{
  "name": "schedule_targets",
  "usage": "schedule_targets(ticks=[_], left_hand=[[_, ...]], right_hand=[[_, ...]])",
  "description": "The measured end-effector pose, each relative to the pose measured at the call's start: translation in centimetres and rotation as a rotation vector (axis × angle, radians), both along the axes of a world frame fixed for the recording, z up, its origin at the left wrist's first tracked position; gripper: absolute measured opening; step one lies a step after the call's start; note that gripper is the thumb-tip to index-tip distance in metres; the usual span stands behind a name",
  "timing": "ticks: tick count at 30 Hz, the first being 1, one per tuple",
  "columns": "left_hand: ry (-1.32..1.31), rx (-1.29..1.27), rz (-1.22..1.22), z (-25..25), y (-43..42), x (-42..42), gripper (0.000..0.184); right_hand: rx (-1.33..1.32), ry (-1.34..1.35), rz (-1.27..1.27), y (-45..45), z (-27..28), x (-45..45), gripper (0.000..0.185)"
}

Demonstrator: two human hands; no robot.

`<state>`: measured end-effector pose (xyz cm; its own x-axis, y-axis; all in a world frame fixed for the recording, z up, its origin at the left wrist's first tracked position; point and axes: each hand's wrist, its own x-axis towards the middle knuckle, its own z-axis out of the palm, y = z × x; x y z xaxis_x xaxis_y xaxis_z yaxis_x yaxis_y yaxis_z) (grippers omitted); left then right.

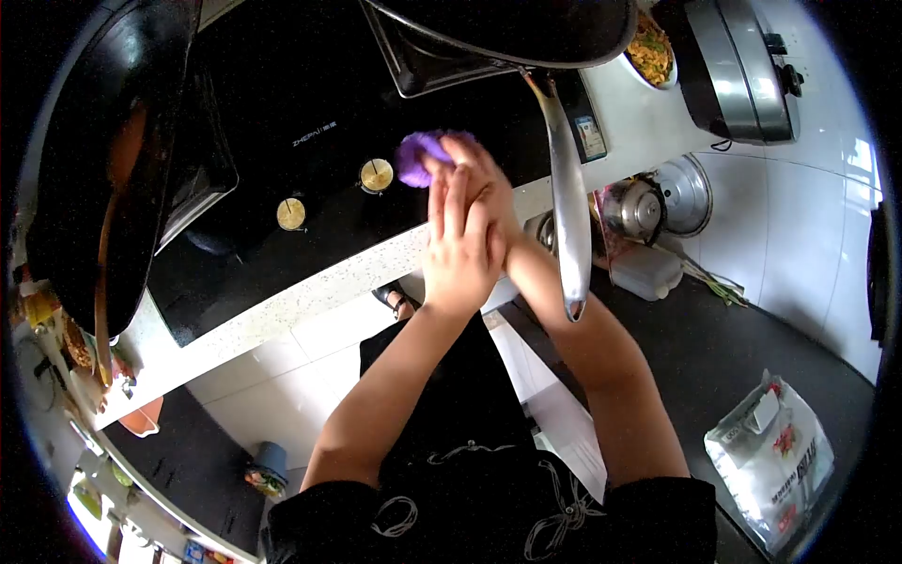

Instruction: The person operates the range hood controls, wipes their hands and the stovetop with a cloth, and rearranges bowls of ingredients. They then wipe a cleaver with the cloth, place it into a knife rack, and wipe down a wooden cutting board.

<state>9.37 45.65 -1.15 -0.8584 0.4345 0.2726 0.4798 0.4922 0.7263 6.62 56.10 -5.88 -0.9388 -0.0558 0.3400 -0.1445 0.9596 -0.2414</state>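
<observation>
A purple cloth (421, 158) is under the fingers of my right hand (490, 193), on the black glass stove top (310, 169) beside a round knob. My left hand (462, 258) lies across the right one, its fingers extended and slightly apart, with nothing seen in it. The right hand is a little blurred and partly covered by the left. Two round knobs (377, 175) sit near the front edge of the stove, left of the cloth.
A pan's metal handle (569, 207) sticks out close to my right forearm. At the left is a wok (75, 188) with a spatula. A dish of food (650, 52), a steel cooker (738, 70), pots (639, 209) and a white bag (770, 461) are on the right.
</observation>
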Motion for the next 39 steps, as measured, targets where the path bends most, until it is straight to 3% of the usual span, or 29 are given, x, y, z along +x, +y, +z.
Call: schedule_targets(ticks=[3,5,7,9,12,13,16,17,20,21,22,23,24,26,27,29,30,31,33,35,36,39], left_hand=[[-0.009,0.111,-0.07,-0.6,3.6,-3.1,0.03],[-0.022,0.066,-0.134,-1.2,5.8,-5.2,0.042],[-0.065,-0.036,-0.199,-0.9,6.9,-7.1,0.052],[-0.058,0.013,-0.163,-0.8,7.1,-8.2,0.048],[-0.059,0.101,-0.137,-1.4,6.2,-9.5,0.038],[-0.085,0.104,-0.132,-0.9,5.5,-9.3,0.037],[-0.076,0.094,-0.026,-0.4,3.6,-6.9,0.038],[-0.06,0.08,-0.01,-0.4,3.3,-6.1,0.039],[-0.089,0.047,0.019,0.0,4.3,-5.6,0.048],[-0.117,0.042,0.027,0.3,5.0,-5.8,0.05],[-0.144,0.034,0.038,0.5,5.6,-5.9,0.052],[-0.042,0.023,0.079,-0.1,6.6,-6.3,0.041],[-0.044,0.005,0.035,-0.6,7.1,-6.6,0.045],[-0.115,-0.037,-0.046,-0.4,8.0,-7.1,0.049],[-0.076,-0.055,-0.075,-0.4,8.4,-7.3,0.054],[-0.032,0.004,-0.078,-0.3,7.8,-7.4,0.04],[-0.011,0.032,-0.08,-0.2,7.4,-7.3,0.034],[-0.019,0.087,-0.053,0.2,6.8,-7.0,0.026],[-0.047,0.044,-0.041,-0.2,5.7,-5.4,0.032],[-0.051,0.016,-0.062,0.3,3.8,-3.5,0.027],[-0.052,0.021,-0.082,0.1,2.8,-2.6,0.027],[-0.117,-0.011,-0.143,0.4,-0.5,-0.5,0.026]], right_hand=[[0.048,0.098,-0.112,4.5,-1.3,-0.8,0.039],[-1.18,0.063,0.068,6.2,-1.9,-2.6,0.044],[-0.907,0.005,-0.04,8.4,-3.8,-4.2,0.045],[-0.605,-0.073,-0.201,9.8,-5.1,-5.6,0.045],[-0.766,0.103,-0.208,6.0,-3.3,-6.3,0.039],[-0.962,0.136,-0.207,4.7,-2.5,-6.6,0.036],[-0.082,0.072,-0.127,3.2,0.5,-5.8,0.039],[-0.139,0.098,-0.087,3.1,0.2,-5.4,0.039],[0.012,-0.049,0.04,4.6,0.9,-5.1,0.044],[-0.674,-0.023,0.203,4.8,0.5,-5.6,0.042],[-0.47,-0.032,0.131,5.7,0.3,-5.7,0.038],[-0.254,-0.039,0.058,6.6,0.2,-5.9,0.036],[-0.047,-0.046,-0.007,7.4,0.3,-6.0,0.034],[-0.353,-0.093,-0.155,8.8,-1.8,-5.3,0.033],[-0.327,-0.052,-0.169,8.5,-1.3,-5.2,0.033],[-0.274,0.028,-0.2,7.5,0.2,-5.1,0.035],[0.195,0.055,-0.232,7.1,1.6,-5.1,0.034],[0.09,0.06,-0.216,6.7,0.5,-4.5,0.034],[-0.121,0.077,-0.181,5.9,-1.8,-3.3,0.034],[0.088,0.003,-0.168,4.1,0.5,-1.6,0.038],[-0.004,0.119,-0.17,2.7,0.7,-1.2,0.037],[0.014,0.109,-0.225,-0.9,0.5,1.3,0.041]])
